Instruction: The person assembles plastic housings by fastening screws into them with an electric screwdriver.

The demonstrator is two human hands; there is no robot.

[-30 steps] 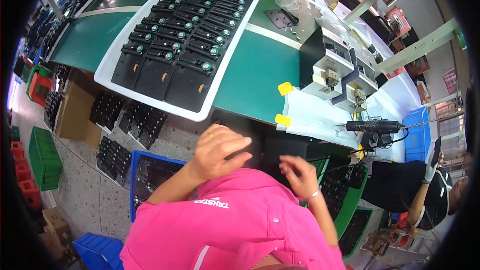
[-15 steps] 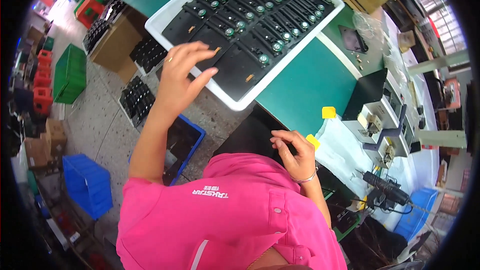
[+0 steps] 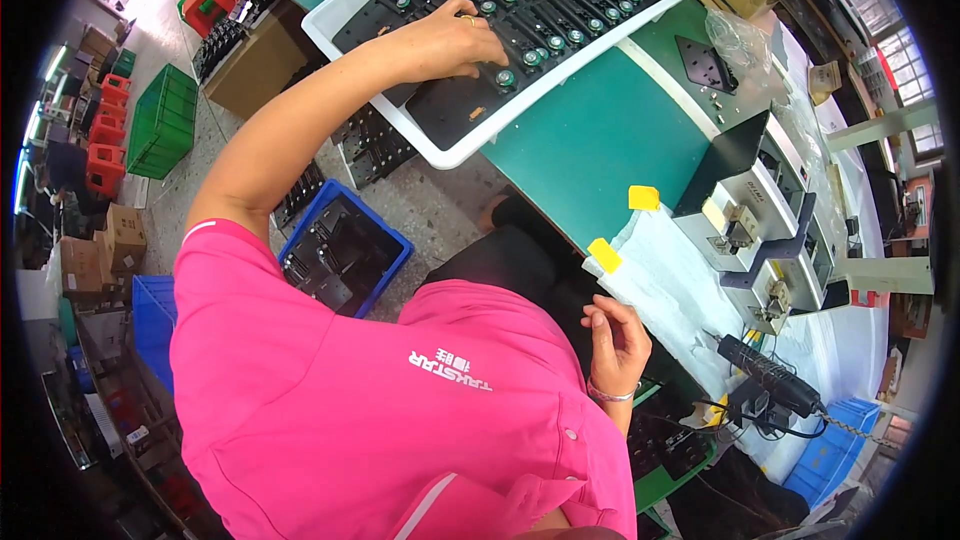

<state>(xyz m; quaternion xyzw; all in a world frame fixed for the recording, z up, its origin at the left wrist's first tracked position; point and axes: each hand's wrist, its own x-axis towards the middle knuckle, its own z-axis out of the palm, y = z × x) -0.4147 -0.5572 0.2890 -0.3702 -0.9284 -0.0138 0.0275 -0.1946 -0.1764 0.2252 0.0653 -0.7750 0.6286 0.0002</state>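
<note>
my left hand (image 3: 455, 43) bends over black panels (image 3: 440, 112) in the white tray (image 3: 437, 157) on the table (image 3: 565, 155); whether it grips one, i can't tell. my right hand (image 3: 618, 342) curls loosely, its closure unclear.

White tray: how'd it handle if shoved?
Tray probably heavy: it's packed with black panels. Likely won't roll, being broad and shallow. Might tip if dragged further out, since its near corner appears to overhang the table.

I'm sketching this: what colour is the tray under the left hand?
The tray is white; it shows best in the head view.
</note>
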